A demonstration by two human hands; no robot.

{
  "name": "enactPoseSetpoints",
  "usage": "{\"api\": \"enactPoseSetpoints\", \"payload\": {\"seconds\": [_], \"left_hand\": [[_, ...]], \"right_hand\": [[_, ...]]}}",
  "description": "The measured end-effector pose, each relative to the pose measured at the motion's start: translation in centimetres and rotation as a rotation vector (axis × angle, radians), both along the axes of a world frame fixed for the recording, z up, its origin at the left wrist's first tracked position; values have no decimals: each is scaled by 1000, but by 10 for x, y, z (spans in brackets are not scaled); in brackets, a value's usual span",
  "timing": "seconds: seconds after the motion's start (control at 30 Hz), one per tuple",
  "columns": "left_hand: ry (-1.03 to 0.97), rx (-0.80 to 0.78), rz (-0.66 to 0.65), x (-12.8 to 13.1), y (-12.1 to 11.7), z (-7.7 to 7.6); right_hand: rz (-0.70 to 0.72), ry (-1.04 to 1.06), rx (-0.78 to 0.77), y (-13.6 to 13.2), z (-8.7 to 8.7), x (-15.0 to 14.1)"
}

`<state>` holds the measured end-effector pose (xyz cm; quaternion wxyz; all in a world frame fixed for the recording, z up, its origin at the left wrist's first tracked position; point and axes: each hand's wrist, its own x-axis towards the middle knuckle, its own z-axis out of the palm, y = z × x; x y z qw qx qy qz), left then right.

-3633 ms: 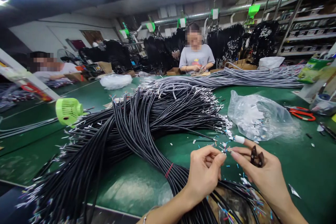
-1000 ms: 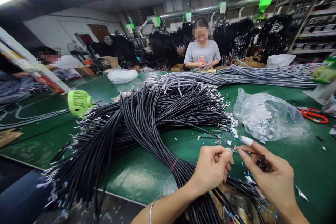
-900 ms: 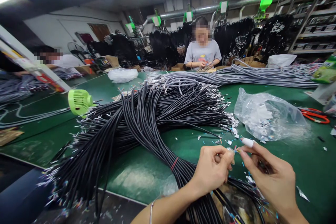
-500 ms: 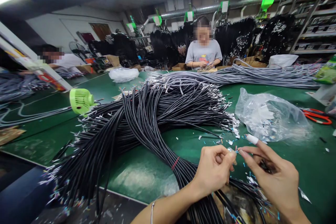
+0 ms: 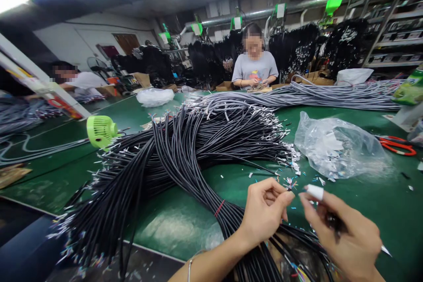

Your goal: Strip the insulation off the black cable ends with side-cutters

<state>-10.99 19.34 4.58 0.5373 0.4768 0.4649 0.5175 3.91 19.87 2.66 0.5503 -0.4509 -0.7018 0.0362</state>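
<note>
My left hand [image 5: 266, 205] is closed in a pinch on the end of a black cable. Thin coloured wires [image 5: 290, 184] fan out above its thumb and fingertip. My right hand [image 5: 345, 227], blurred by motion, is just to the right of those wires, apart from them. Its thumb and index tips are apart, with white tape [image 5: 315, 192] around one finger. A dark thing [image 5: 333, 222] shows inside its curled fingers; its kind is hard to make out. Under my left forearm runs a bundle of black cables [image 5: 206, 191] tied with a red band [image 5: 219, 208].
A large heap of black cables [image 5: 228, 139] lies on the green table [image 5: 178, 229], with grey cables [image 5: 330, 94] behind. At the right are a clear plastic bag [image 5: 343, 145] of scraps and red-handled scissors [image 5: 396, 145]. A green fan [image 5: 101, 132] stands left. A co-worker [image 5: 254, 66] sits opposite.
My right hand has drawn away from the wire end, rightward and slightly down. The wires above my left hand now stand fanned out. My left hand has shifted slightly left and keeps its pinch.
</note>
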Motion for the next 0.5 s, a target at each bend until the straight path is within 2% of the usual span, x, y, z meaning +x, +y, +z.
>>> {"api": "enactPoseSetpoints", "payload": {"seconds": [0.07,0.17,0.23,0.37,0.5], "left_hand": [[-54,-33,-32,-2,2,2],[-92,-43,-66,-3,2,2],[-115,-27,-75,-3,1,2],[-141,16,-86,-2,1,0],[-40,116,-39,-1,0,-3]], "right_hand": [[72,207,-263,3,7,-2],[316,494,-646,5,15,-5],[379,647,-797,5,16,-6],[365,773,-847,3,14,-4],[323,642,-705,5,10,0]]}}
